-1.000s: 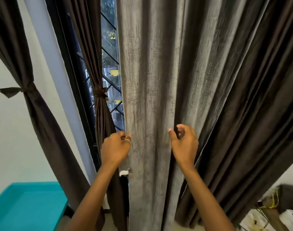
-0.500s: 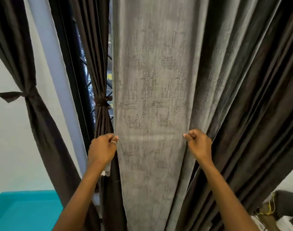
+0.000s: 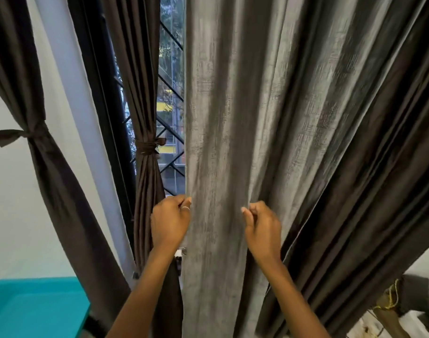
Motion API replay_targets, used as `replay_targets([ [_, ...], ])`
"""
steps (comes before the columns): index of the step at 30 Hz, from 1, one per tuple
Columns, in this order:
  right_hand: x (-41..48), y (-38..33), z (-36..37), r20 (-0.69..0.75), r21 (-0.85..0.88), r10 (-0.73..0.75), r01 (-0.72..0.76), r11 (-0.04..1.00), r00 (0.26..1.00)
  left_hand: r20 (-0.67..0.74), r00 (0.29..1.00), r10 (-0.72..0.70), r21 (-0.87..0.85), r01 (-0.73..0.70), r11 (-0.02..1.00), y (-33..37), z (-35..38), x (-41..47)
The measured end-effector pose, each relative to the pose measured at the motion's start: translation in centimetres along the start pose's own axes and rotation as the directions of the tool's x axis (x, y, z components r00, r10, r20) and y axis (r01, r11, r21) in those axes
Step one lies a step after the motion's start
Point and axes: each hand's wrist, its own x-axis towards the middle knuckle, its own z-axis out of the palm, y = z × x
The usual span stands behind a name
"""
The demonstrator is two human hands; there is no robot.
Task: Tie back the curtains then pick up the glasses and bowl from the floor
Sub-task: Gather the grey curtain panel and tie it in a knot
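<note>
A wide grey-brown curtain (image 3: 269, 118) hangs loose in front of me and covers most of the window. My left hand (image 3: 170, 222) grips its left edge at about waist height. My right hand (image 3: 262, 228) pinches a fold of the same curtain a little to the right. Two darker curtains are tied back: one (image 3: 147, 147) against the window bars just left of my left hand, another (image 3: 35, 135) at the far left against the wall. No glasses or bowl are in view.
A window with black diagonal bars (image 3: 172, 132) shows between the curtains. A turquoise surface (image 3: 35, 308) lies at the lower left. Dark clutter with yellow cord (image 3: 391, 301) sits at the lower right. White wall (image 3: 8, 215) fills the left side.
My hands have drawn closer together, gathering the loose curtain into a narrower bunch. The window gap to its left has widened again.
</note>
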Motion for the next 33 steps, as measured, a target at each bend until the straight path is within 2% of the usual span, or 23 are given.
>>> replay_targets([
  [5, -0.7, -2.7, 2.3, 0.014, -0.008, -0.061, 0.061, 0.998, 0.998, 0.008, 0.996, -0.093, -0.168, 0.093, 0.981, 3.4, 2.2, -1.7],
  [8, -0.8, -3.0, 3.4, 0.077, -0.007, -0.066, 0.067, 0.998, 0.995, 0.056, 0.997, -0.044, -0.271, 0.057, 0.961, 4.3, 2.8, -2.3],
  [12, -0.9, -3.2, 3.5, 0.096, 0.037, -0.055, 0.052, 0.998, 0.994, 0.117, 0.993, -0.022, -0.318, 0.059, 0.946, 3.9, 2.9, -2.5],
  [18, -1.0, -3.2, 3.4, 0.054, 0.047, -0.068, 0.065, 0.997, 0.996, 0.183, 0.982, -0.045, -0.302, 0.1, 0.948, 5.0, 1.8, -2.4],
  [20, -1.0, -3.4, 3.4, 0.038, 0.045, -0.061, 0.06, 0.997, 0.997, 0.171, 0.981, -0.094, -0.282, 0.14, 0.949, 5.9, 1.6, -2.2],
  [24, -1.3, -3.7, 3.7, 0.037, 0.06, -0.047, 0.045, 0.997, 0.998, 0.089, 0.984, -0.156, -0.119, 0.166, 0.979, 7.1, 1.8, -1.8],
  [28, -1.6, -3.7, 3.4, 0.043, 0.086, -0.037, 0.033, 0.996, 0.998, 0.092, 0.99, -0.105, -0.053, 0.11, 0.993, 7.2, 2.4, -1.9],
  [31, -1.0, -2.9, 2.4, 0.155, 0.145, -0.094, 0.072, 0.987, 0.983, 0.102, 0.994, -0.051, -0.003, 0.051, 0.999, 6.9, 2.5, -1.9],
  [33, -0.6, -2.0, 1.3, 0.204, 0.145, -0.074, 0.044, 0.988, 0.976, 0.107, 0.994, -0.013, 0.012, 0.012, 1.0, 6.5, 2.5, -1.8],
])
